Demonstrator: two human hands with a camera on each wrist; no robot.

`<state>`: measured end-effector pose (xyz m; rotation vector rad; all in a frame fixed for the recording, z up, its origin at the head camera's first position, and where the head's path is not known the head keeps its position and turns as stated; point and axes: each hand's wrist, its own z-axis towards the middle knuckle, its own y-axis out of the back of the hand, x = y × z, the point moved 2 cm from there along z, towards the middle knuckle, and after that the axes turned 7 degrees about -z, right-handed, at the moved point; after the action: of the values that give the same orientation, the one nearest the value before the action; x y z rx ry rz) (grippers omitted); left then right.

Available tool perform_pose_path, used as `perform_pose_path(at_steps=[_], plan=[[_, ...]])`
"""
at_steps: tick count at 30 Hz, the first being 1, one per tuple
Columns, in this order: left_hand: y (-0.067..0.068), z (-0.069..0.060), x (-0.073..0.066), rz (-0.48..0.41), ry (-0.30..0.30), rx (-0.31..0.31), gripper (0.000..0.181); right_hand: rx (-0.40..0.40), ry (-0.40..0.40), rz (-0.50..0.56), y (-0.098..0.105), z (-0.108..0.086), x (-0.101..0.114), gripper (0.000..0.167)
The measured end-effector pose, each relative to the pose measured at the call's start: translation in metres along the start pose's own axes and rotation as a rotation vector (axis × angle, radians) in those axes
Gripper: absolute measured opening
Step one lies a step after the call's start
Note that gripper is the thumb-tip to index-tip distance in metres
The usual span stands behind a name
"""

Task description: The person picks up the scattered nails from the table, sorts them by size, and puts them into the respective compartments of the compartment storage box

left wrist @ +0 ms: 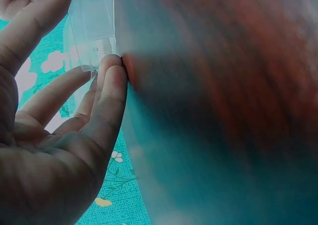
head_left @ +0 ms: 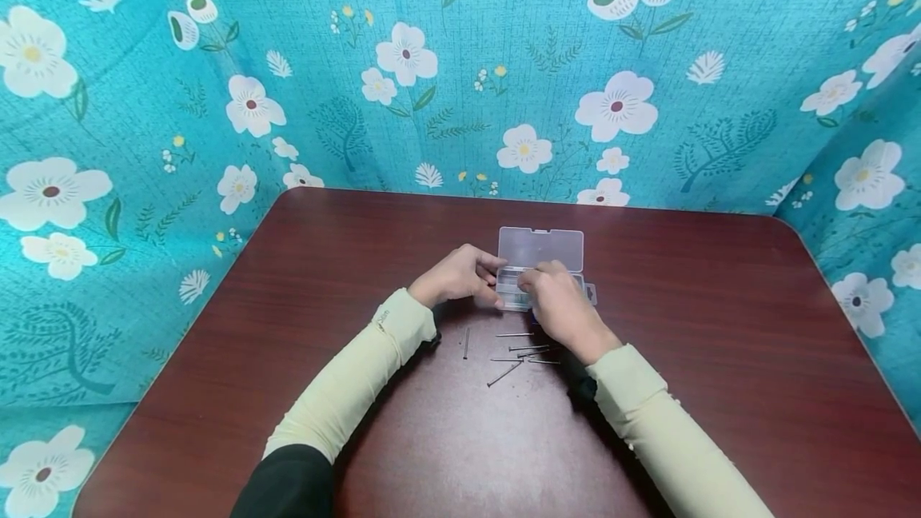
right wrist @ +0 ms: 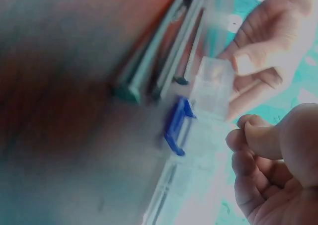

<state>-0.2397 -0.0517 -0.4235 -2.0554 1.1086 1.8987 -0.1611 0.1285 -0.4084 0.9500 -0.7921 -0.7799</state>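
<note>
A clear plastic compartment box (head_left: 512, 299) sits on the table with its lid (head_left: 541, 247) raised at the back. My left hand (head_left: 460, 274) grips the box's left end, thumb at the front corner and fingers at the far side; the left wrist view shows fingertips against the clear wall (left wrist: 94, 16). Over the compartments is my right hand (head_left: 561, 306), fingers curled and thumb tip against the index finger. Nothing shows between those fingertips in the right wrist view. A blue latch (right wrist: 179, 125) is on the box's front. Several nails (head_left: 505, 374) lie in front of it.
One nail (head_left: 466, 344) lies apart, left of the others. The dark red table (head_left: 705, 302) extends to both sides, with a blue floral cloth (head_left: 460, 102) hanging behind its far edge. A clear tab (head_left: 591, 292) sticks out at the box's right end.
</note>
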Motion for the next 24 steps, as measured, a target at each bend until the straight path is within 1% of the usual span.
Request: perform_pose_path(at_steps=[2,5,9,14,17,20,24], plan=[[0.0,0.0,0.0,-0.002,0.0,-0.002,0.076,-0.002,-0.032,0.024,0.005,-0.001,-0.002,0.012],[0.0,-0.001,0.0,-0.005,0.001,-0.003,0.076,-0.018,-0.049,0.058,0.011,-0.004,-0.005,0.01],[0.0,0.0,0.0,-0.015,0.001,-0.002,0.077,-0.031,-0.061,0.106,0.017,-0.011,-0.009,0.011],[-0.002,-0.001,0.001,-0.021,0.003,0.004,0.075,0.014,-0.125,0.189,0.019,-0.024,-0.012,0.011],[-0.002,-0.001,0.0,-0.027,0.005,0.005,0.076,0.039,-0.161,0.214,0.02,-0.03,-0.012,0.011],[-0.001,-0.001,-0.001,-0.035,0.007,0.002,0.076,0.052,-0.178,0.229,0.021,-0.035,-0.013,0.01],[-0.001,-0.002,-0.001,-0.037,0.014,-0.004,0.075,0.069,-0.182,0.239,0.023,-0.041,-0.013,0.009]])
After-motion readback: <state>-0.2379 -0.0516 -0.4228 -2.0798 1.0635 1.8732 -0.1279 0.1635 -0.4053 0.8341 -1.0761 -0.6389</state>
